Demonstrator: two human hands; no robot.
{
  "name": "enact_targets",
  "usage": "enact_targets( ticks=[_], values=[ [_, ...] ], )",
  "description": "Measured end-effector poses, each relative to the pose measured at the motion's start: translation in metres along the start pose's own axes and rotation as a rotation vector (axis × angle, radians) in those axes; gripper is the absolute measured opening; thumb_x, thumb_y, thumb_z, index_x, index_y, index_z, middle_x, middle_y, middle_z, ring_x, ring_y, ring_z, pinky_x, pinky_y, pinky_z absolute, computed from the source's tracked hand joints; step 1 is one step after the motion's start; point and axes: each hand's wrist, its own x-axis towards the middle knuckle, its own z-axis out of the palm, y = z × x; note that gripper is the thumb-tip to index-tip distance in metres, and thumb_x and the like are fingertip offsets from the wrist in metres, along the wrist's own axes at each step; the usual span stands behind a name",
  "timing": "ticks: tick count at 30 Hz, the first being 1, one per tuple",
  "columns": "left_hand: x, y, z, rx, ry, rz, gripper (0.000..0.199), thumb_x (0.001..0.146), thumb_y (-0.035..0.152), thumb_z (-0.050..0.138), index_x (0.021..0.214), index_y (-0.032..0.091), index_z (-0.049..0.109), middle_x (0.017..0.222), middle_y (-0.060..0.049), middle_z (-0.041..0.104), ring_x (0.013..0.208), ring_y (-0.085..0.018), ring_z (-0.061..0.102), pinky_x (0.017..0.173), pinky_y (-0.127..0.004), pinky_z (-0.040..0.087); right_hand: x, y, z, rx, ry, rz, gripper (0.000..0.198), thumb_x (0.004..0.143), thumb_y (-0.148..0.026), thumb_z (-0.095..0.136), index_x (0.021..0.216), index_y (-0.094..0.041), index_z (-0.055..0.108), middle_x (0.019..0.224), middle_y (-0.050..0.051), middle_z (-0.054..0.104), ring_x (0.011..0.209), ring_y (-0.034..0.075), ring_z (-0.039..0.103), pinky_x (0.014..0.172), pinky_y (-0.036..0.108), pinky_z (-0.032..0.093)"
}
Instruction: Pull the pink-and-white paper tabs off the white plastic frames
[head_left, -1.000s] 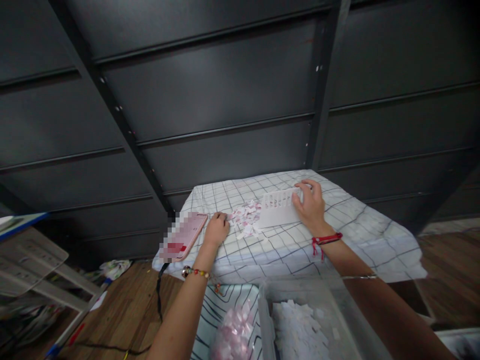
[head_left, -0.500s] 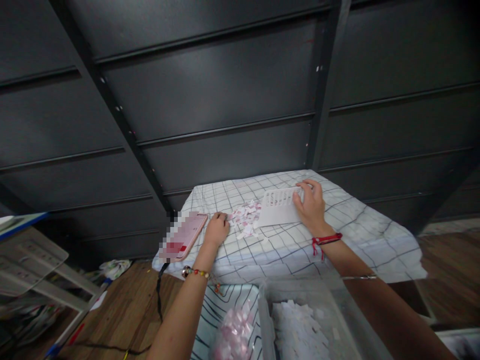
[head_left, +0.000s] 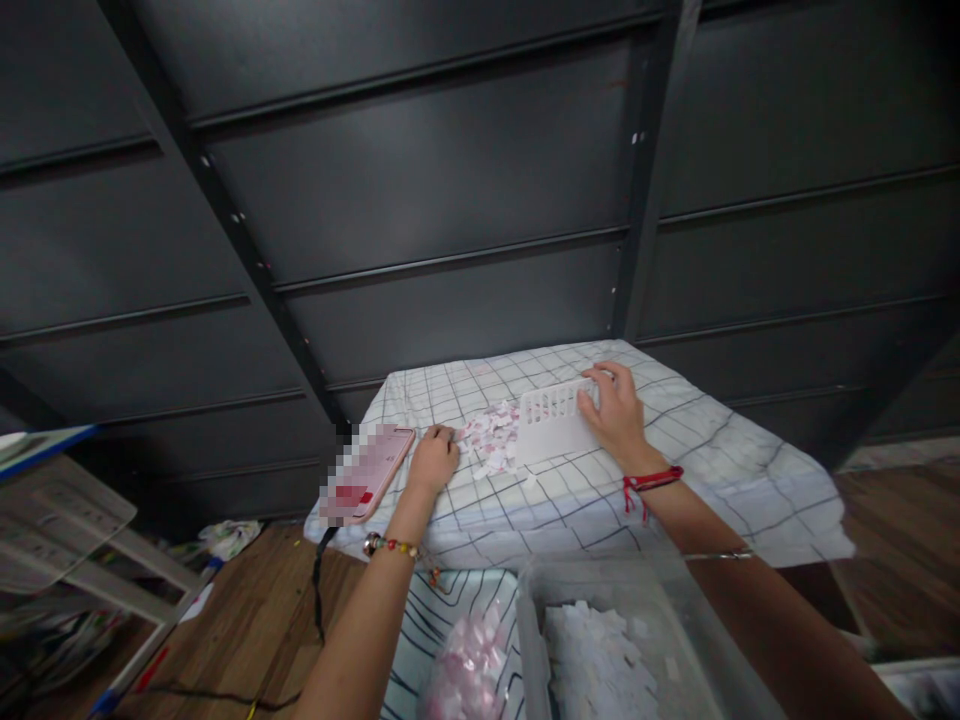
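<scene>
— While the right hand curls over the far end of the white slotted plastic tray on the checked-cloth counter, how would that tray handle?

— Light and stiff, I'd judge; best taken by its rim. One tray, one pink phone left of it, two hands.

— And the left hand?

— Loosely closed, fingertips on the heap of small pink-and-white paper bits just left of the tray; whether it pinches one, I cannot tell.

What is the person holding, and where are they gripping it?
The right hand grips the white slotted tray at its right end; the left hand holds nothing visible.
</scene>
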Motion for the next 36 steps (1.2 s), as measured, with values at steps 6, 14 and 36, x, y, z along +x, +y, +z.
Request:
enact_targets(
  ticks=[6,14,36],
  values=[
    [0.0001,-0.0002,0.0000,0.002,0.005,0.006,0.030,0.078,0.011,0.042,0.101,0.012,0.060,0.109,-0.012,0.057,0.102,-0.020,0.053,0.091,-0.031,0.041,-0.0001,-0.0003,0.0008,0.068,0.039,-0.041,0.027,0.079,-0.029,0.045,0.103,-0.018,0.053,0.106,0.012,0.046,0.101,0.025,0.048,0.081,0.040,0.046],
    [0.0007,0.0000,0.0004,0.006,-0.007,-0.003,0.030,0.078,0.011,0.042,0.102,0.011,0.060,0.109,-0.013,0.056,0.103,-0.020,0.053,0.092,-0.030,0.040,-0.0013,-0.0023,0.0006,0.125,0.029,-0.065,0.026,0.078,-0.028,0.045,0.102,-0.020,0.052,0.107,0.011,0.046,0.101,0.024,0.048,0.082,0.042,0.047],
    [0.0008,-0.0017,0.0026,-0.017,0.020,0.015,0.030,0.078,0.011,0.043,0.102,0.013,0.060,0.109,-0.011,0.056,0.101,-0.019,0.053,0.092,-0.032,0.041,-0.0042,-0.0045,-0.0049,0.319,-0.030,-0.205,0.028,0.078,-0.028,0.039,0.103,-0.020,0.049,0.105,0.011,0.049,0.101,0.024,0.049,0.085,0.045,0.043]
  ],
)
